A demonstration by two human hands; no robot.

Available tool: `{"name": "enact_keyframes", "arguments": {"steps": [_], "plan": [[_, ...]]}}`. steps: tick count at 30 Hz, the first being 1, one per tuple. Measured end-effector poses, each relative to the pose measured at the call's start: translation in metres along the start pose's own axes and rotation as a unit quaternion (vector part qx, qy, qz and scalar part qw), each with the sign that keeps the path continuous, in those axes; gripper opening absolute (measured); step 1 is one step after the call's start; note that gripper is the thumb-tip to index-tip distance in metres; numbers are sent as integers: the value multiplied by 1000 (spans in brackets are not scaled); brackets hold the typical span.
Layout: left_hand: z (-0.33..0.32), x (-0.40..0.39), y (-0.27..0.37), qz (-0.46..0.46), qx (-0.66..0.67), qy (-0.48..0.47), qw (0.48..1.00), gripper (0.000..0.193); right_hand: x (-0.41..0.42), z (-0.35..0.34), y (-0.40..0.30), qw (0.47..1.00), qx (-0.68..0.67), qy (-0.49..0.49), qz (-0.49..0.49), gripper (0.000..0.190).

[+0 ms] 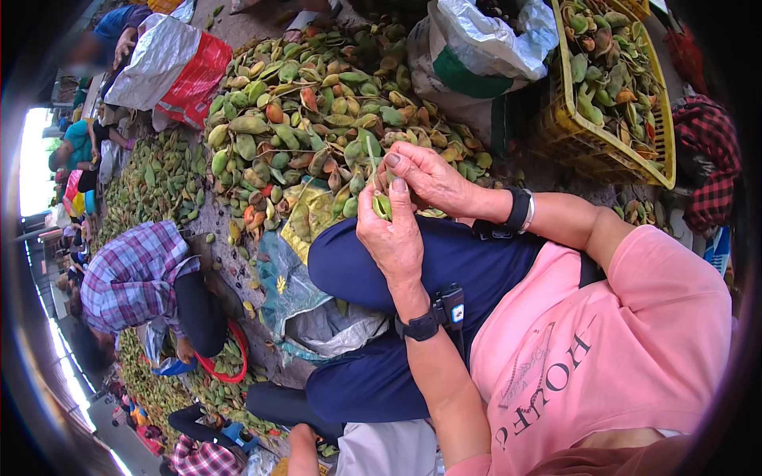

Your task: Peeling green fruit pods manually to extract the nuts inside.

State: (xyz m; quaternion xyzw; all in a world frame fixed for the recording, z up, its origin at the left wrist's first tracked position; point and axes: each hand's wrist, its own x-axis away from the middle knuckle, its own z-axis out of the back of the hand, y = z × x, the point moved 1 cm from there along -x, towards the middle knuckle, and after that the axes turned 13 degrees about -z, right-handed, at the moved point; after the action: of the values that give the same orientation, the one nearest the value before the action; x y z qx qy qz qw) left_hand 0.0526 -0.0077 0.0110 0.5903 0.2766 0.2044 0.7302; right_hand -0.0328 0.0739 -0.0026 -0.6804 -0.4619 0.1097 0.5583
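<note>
My left hand point(393, 229) holds a small green seed pod point(381, 206), split along its side, between thumb and fingers. My right hand point(424, 172) meets it from above, thumb and fingertips pinched together beside the left fingertips; what lies between them is mostly hidden. A thin pale green strip point(372, 156) sticks up between the hands; which hand holds it is unclear. Just beyond them spreads a large heap of green and reddish pods point(309, 113). Both hands are above my dark blue trousers point(351, 262).
A yellow plastic crate point(619, 152) full of pods and an open woven sack point(470, 71) stand beyond my right arm. Another sack point(315, 321) lies by my knees. A co-worker in a plaid shirt point(140, 273) bends near a red basin point(241, 357). A white and red sack point(172, 71) is farther off.
</note>
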Motion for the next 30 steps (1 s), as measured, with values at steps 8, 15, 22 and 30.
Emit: {"name": "enact_keyframes", "arguments": {"steps": [8, 15, 22, 30], "plan": [[16, -1, -16, 37, 148, 50, 987, 23, 4, 0, -4, 993, 79, -49, 65, 28], [9, -1, -13, 54, 42, -32, 997, 20, -1, 36, -44, 927, 339, -152, 50, 45], [13, -4, 0, 125, 46, -68, 989, 20, -7, 21, -16, 863, 455, -24, 220, 21], [19, 0, -9, 160, 127, -40, 978, 21, 20, 57, -77, 905, 347, 120, 216, 11]]}}
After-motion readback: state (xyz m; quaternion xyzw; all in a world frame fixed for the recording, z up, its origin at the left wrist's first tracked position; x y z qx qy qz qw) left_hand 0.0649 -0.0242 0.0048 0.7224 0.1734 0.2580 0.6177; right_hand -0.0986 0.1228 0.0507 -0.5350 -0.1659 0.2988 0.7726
